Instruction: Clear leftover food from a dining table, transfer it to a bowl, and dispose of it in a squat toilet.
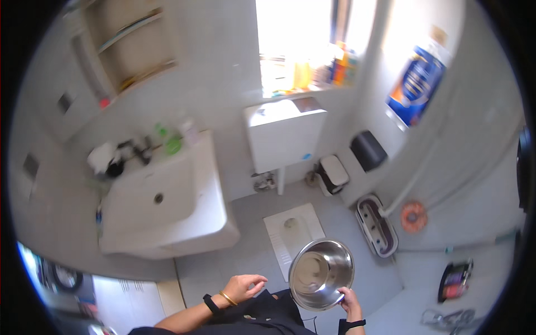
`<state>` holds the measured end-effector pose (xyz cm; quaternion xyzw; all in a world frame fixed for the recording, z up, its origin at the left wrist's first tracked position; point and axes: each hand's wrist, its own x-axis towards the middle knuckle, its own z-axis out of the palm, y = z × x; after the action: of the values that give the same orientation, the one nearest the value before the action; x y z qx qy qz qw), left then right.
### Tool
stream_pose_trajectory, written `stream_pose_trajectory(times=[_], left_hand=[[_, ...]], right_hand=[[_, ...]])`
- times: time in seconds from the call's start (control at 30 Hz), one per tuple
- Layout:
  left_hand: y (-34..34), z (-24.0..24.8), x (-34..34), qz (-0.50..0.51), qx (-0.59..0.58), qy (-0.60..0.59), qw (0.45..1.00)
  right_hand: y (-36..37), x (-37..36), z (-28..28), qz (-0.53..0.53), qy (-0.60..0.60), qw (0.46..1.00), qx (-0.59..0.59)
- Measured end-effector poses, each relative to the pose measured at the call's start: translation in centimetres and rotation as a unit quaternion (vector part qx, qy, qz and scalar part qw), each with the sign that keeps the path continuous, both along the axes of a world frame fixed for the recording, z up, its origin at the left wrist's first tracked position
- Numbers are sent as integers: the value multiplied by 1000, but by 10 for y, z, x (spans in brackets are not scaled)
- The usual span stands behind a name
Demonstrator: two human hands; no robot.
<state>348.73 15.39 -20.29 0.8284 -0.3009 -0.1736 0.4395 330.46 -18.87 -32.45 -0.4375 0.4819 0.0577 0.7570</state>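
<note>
A shiny stainless steel bowl (350, 267) is held out over the floor, with my right hand (350, 304) gripping its near right rim. Its inside shows a pale round bottom with bright reflections; whether any liquid lies in it I cannot tell. My left hand (248, 288), with a gold bangle and a black band at the wrist, hovers left of the bowl, empty, its fingers loosely stretched. Just beyond the bowl, a white squat toilet (272, 226) is set in the grey floor, and the bowl covers part of it.
A white washbasin (215, 223) juts out at the left. Against the far wall are a white cistern (285, 139) and a small lidded bin (334, 173). A foldable tub (363, 223) leans at the right wall. Bottles (339, 67) line the bright window sill.
</note>
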Motion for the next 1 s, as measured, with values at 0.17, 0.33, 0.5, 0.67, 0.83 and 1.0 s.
stream_pose_trajectory(times=[0.17,0.33,0.5,0.67,0.83,1.0], left_hand=[[86,-8,-22,103,-15,-63,993],[211,-10,-63,299,-27,-19,954],[337,-30,-131,459,-2,-5,888],[428,-68,-213,668,31,-4,743],[479,-80,-297,836,-44,16,547],[498,-82,-363,903,-187,27,387]], right_hand=[[76,121,96,215,-148,959,-107],[222,212,149,402,-193,885,-132],[407,237,137,545,-135,828,-15],[588,217,109,687,-126,716,2],[740,168,100,803,-72,586,79],[862,115,88,844,-26,529,82]])
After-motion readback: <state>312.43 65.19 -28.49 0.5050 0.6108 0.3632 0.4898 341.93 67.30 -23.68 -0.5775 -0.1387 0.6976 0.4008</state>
